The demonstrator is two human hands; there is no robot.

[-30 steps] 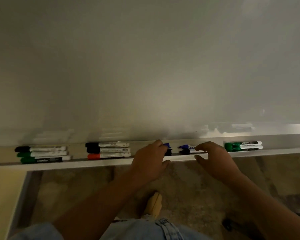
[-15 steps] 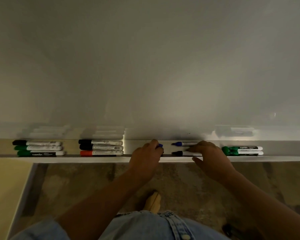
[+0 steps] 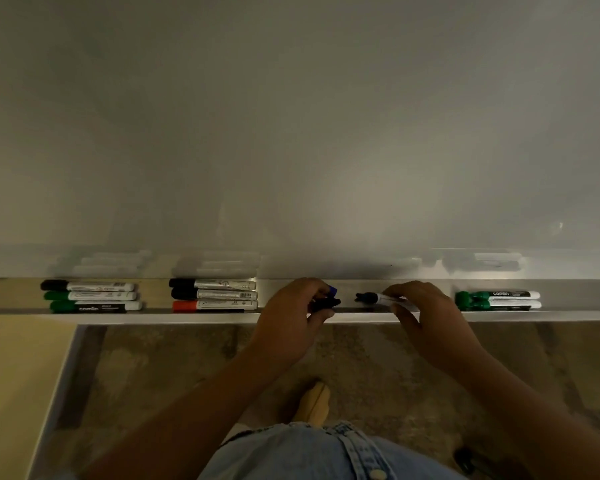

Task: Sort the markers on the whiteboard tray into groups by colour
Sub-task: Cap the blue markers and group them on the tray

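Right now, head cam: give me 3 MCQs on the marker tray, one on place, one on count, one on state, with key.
1. Where does the red-capped marker lie?
A. front of the second group from the left
B. far-right pair
C. in the left hand

2. How many markers form the far-right green pair?
A. one
B. two
C. four

3. What is the right hand doing?
A. hanging off the tray
B. fingers on a dark-capped marker on the tray
C. touching the whiteboard

Key: 1 A, it sits below two black-capped ones; 2 B, two green caps stacked; 3 B, fingertips rest on its white barrel.
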